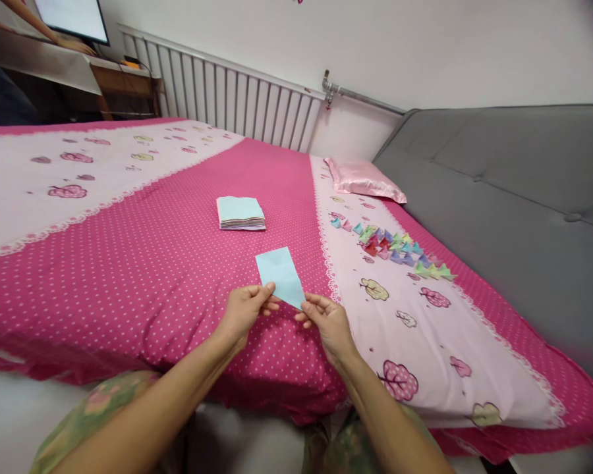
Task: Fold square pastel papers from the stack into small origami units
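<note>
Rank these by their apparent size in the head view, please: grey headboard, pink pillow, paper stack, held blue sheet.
1. Grey headboard
2. Pink pillow
3. Paper stack and blue sheet: too alike to rank.

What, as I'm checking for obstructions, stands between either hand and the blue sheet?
Nothing visible does: the left hand and right hand hold the blue sheet by its near edge. The paper stack lies beyond it; the folded papers lie off to the right.

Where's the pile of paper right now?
In the head view, the pile sits a little left of centre on the bed, just beyond the blue sheet pinched by the left hand and right hand.
</note>
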The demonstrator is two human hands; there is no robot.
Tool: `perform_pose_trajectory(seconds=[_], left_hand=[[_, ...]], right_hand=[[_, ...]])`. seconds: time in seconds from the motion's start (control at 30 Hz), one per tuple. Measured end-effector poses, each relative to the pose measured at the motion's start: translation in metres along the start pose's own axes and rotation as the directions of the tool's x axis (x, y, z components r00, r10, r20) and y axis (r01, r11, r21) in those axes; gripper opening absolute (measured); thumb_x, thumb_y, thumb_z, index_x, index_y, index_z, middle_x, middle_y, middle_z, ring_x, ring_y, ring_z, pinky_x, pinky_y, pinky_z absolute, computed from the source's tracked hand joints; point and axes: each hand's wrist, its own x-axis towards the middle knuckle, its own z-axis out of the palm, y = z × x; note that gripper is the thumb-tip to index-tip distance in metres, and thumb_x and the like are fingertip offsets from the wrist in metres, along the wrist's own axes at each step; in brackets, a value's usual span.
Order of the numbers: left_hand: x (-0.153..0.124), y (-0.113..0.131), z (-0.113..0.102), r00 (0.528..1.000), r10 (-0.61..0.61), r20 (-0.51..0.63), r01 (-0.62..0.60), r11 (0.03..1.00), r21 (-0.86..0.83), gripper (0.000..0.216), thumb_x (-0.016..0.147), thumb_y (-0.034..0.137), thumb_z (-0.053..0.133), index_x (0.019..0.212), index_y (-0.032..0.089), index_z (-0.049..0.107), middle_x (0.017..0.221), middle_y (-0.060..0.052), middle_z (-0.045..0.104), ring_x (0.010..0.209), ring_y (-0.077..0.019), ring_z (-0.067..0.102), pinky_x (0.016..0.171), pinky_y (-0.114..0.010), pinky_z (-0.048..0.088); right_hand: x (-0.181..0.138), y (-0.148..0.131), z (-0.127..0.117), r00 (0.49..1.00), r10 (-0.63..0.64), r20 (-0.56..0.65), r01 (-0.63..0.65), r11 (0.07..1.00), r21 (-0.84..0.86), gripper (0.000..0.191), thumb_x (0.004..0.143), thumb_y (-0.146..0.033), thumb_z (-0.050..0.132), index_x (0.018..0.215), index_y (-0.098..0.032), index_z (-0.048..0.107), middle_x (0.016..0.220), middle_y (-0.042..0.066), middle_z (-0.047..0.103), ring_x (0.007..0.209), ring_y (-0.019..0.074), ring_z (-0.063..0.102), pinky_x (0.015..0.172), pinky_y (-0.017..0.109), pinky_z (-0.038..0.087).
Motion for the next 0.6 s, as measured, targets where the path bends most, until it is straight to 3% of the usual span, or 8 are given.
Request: perform_pose_trajectory(seconds=[0.13, 0.23, 0.37, 0.6], left_hand=[[0.0013, -0.0026, -0.0024, 0.999, 0.021, 0.025, -0.023, 0.997, 0.08, 0.023, 0.064, 0.035, 0.068, 0.058, 0.013, 0.065, 0.053, -0.004, 0.064, 0.047, -0.0099, 0.053, 0.049, -0.02, 0.039], [0.0005, -0.006, -0.0032, 0.994, 0.02, 0.104, -0.041, 0.979, 0.197, 0.027, 0.064, 0.038, 0.067, 0.058, 0.012, 0.065, 0.05, -0.003, 0.062, 0.044, -0.009, 0.049, 0.047, -0.021, 0.035], [-0.0025, -0.008, -0.0016, 0.98, 0.017, 0.198, -0.074, 0.957, 0.282, 0.029, 0.064, 0.038, 0.066, 0.052, 0.011, 0.063, 0.046, -0.001, 0.058, 0.04, -0.0065, 0.042, 0.044, -0.02, 0.027], [-0.0013, -0.0086, -0.0018, 0.973, 0.05, 0.224, -0.111, 0.956, 0.271, 0.03, 0.063, 0.038, 0.066, 0.051, 0.012, 0.06, 0.047, 0.0, 0.056, 0.042, -0.0068, 0.041, 0.045, -0.021, 0.027]], right_hand=[[0.0001, 0.0001, -0.0015, 0.998, -0.027, 0.048, 0.027, 1.0, -0.006, 0.027, 0.067, -0.033, 0.069, 0.088, -0.017, 0.065, 0.072, 0.002, 0.07, 0.062, 0.0127, 0.064, 0.06, 0.023, 0.049], [-0.0006, 0.0008, -0.0014, 0.994, -0.057, 0.095, 0.055, 0.998, 0.023, 0.025, 0.067, -0.032, 0.069, 0.087, -0.017, 0.065, 0.079, 0.003, 0.07, 0.069, 0.0142, 0.064, 0.069, 0.026, 0.049], [-0.0015, 0.0027, -0.0009, 0.992, -0.053, 0.117, 0.048, 0.998, 0.041, 0.022, 0.066, -0.031, 0.07, 0.081, -0.016, 0.066, 0.076, 0.003, 0.07, 0.068, 0.0155, 0.064, 0.068, 0.027, 0.049], [0.0004, 0.003, -0.0029, 0.994, -0.007, 0.108, 0.005, 1.0, 0.02, 0.022, 0.064, -0.031, 0.072, 0.078, -0.015, 0.067, 0.076, 0.004, 0.07, 0.067, 0.0167, 0.063, 0.067, 0.029, 0.048]])
